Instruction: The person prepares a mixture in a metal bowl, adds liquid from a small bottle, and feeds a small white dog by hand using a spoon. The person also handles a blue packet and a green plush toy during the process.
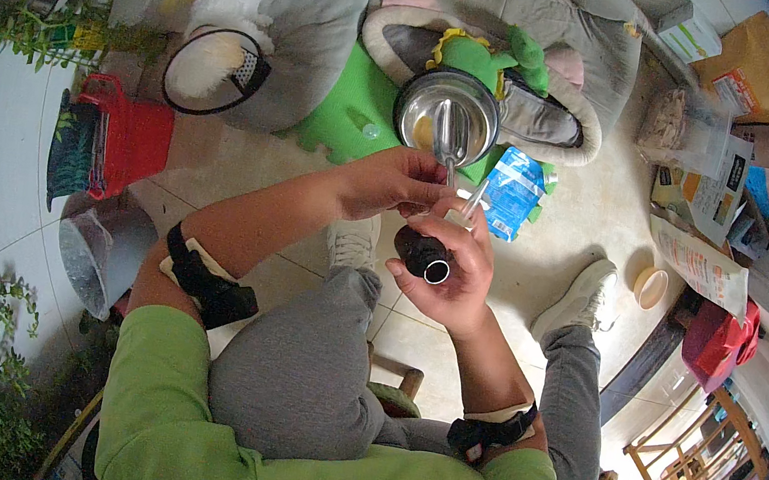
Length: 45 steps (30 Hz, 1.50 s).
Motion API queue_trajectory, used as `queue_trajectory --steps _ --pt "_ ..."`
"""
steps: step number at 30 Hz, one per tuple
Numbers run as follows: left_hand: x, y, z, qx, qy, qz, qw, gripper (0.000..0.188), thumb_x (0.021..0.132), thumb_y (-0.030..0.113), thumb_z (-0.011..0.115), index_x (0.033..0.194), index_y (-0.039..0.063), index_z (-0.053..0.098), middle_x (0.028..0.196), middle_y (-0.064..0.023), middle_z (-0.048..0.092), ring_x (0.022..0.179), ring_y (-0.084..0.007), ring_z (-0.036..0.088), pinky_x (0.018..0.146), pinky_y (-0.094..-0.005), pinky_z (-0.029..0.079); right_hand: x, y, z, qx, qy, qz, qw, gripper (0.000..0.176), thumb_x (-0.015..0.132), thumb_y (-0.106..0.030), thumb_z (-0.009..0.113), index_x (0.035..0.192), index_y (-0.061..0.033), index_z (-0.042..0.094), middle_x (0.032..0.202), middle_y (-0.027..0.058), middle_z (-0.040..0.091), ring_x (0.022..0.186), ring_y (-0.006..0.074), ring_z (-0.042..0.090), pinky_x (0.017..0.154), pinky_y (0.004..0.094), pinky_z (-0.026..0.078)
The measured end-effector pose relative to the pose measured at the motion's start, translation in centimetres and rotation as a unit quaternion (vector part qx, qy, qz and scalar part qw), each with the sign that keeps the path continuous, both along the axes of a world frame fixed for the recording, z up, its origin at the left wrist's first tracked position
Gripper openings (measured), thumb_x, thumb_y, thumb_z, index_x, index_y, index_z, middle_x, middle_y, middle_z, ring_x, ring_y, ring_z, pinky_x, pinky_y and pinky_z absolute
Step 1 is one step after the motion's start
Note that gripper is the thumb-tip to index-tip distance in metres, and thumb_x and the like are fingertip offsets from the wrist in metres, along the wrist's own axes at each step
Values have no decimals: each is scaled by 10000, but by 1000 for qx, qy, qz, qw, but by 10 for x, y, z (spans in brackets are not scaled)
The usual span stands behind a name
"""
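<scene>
My left hand [403, 183] pinches the handle of a metal spoon [446, 128]. The spoon's bowl is over a stainless steel bowl [413, 102] with a little yellowish matter inside. In my right hand [463, 279] is a small dark bottle [419, 250], its open mouth tilted towards me. A clear dropper tube [479, 196] with a whitish collar sticks up from the same hand's fingers. Both hands are close together, and their fingertips partly hide the spoon handle. A blue foil pouch [513, 191] with a spout lies just beyond my right hand.
A green foam mat [343, 114] lies under the steel bowl. Behind it sits a grey pet bed [587, 139] holding a green plush toy [470, 58]. White fur shows through a cone collar [203, 70] at left. A red basket [142, 146] and small cup [650, 288] stand on the floor.
</scene>
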State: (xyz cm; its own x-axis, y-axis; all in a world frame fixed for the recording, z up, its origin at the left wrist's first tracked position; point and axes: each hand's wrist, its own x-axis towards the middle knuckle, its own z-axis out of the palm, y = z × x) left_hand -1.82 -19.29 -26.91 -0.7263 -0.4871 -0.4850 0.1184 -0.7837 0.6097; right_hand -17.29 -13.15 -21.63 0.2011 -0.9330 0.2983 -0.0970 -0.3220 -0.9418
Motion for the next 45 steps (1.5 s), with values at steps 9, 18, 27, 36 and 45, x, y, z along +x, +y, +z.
queue_trajectory --steps 9,18,27,36,45 --pt "24 0 34 -131 -13 57 990 266 813 172 660 1030 57 559 882 0 591 788 -82 558 671 -230 452 -10 -8 7 -45 53 -37 997 470 544 -96 807 977 -65 627 951 115 563 839 252 542 698 337 456" --pt "29 14 61 -145 48 26 988 458 740 19 706 1145 39 495 1065 -46 566 960 -124 562 810 -277 474 -7 -9 8 -67 48 -66 994 463 553 -134 832 970 -80 638 904 85 568 802 242 533 679 332 450" --pt "23 13 50 -79 125 -11 989 537 696 -8 731 1170 13 479 1045 -54 576 925 -130 584 788 -273 499 -6 -12 8 -78 27 -45 996 536 515 -268 858 974 -89 648 903 46 588 819 231 513 673 329 439" --pt "48 -1 52 -172 94 126 972 478 724 2 700 1152 14 488 1085 -85 568 972 -170 573 806 -293 494 -14 -8 9 -50 -6 -79 996 351 593 -146 815 891 -61 649 865 67 584 822 230 507 679 313 426" --pt "42 -31 62 -335 -96 152 925 454 770 -5 640 1193 -1 476 1105 -64 557 1028 -138 533 903 -278 419 -11 -3 2 -43 -25 -78 996 323 609 114 521 853 -62 638 856 105 525 763 234 504 660 314 416"
